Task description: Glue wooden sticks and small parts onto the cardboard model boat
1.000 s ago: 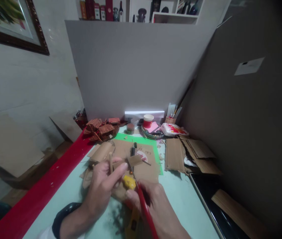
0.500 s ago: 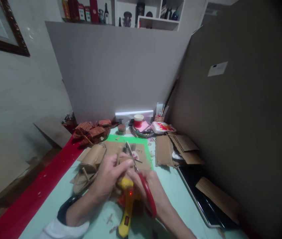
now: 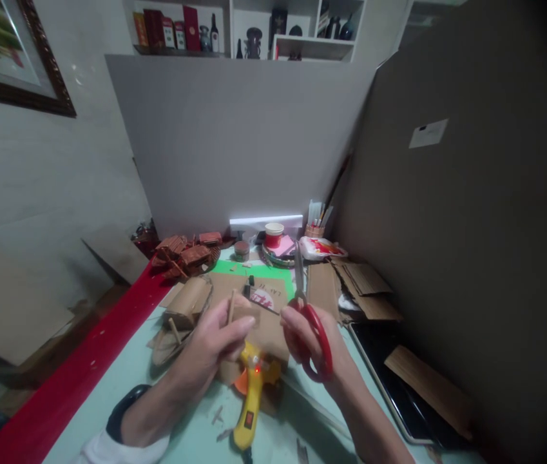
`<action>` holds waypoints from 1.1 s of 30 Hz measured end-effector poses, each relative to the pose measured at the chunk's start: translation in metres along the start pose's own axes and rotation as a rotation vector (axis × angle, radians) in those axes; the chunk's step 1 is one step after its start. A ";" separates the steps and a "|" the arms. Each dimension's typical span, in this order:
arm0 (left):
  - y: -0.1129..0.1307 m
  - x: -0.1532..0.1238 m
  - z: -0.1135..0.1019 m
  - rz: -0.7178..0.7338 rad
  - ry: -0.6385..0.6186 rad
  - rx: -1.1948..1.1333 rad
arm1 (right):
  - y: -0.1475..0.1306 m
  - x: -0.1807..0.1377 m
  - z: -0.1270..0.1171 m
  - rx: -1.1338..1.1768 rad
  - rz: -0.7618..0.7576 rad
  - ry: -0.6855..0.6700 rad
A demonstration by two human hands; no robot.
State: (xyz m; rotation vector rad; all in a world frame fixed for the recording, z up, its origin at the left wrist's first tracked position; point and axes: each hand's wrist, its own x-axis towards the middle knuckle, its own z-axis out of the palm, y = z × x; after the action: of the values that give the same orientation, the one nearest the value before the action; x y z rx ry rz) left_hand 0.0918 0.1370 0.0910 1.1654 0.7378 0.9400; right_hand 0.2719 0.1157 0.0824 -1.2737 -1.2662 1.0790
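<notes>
My left hand (image 3: 222, 328) is closed around a small piece of cardboard (image 3: 247, 314), with a thin tan stick (image 3: 232, 305) upright beside it. Red-handled scissors (image 3: 319, 345) are in my right hand (image 3: 309, 328), their blades pointing away from me and held apart from the cardboard. Below and between the hands lies a yellow hot glue gun (image 3: 252, 403) with a small red light lit. A brown cardboard sheet (image 3: 273, 335) with a printed mark rests on a green sheet (image 3: 280, 276) beyond it.
Left are a cardboard roll (image 3: 191, 301) and brown painted cardboard pieces (image 3: 196, 256). A red paper cup (image 3: 274, 236) stands at the back. Cardboard scraps (image 3: 364, 283) and a dark tablet-like panel (image 3: 374, 367) lie right. Grey boards (image 3: 244, 135) rise behind and to the right.
My right hand and the scissors have moved right, away from the left hand. The blades have come off the cardboard, which stays in my left hand. The view has shifted slightly.
</notes>
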 end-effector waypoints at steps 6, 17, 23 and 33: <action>-0.006 -0.006 0.000 -0.052 0.015 0.100 | -0.003 -0.010 0.009 0.017 -0.030 -0.161; -0.003 -0.003 -0.014 -0.028 0.158 -0.136 | 0.005 -0.003 0.002 -0.242 -0.076 0.016; -0.015 -0.007 -0.016 -0.012 -0.027 0.177 | 0.026 -0.001 0.023 -0.531 -0.177 -0.038; -0.014 -0.009 -0.022 0.008 0.083 0.114 | 0.017 -0.046 0.042 -0.768 -0.610 -0.081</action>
State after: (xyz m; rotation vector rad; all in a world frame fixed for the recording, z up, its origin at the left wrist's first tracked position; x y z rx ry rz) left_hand 0.0716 0.1370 0.0719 1.2351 0.8638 0.9679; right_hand 0.2297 0.0730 0.0582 -1.2336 -2.0640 0.1924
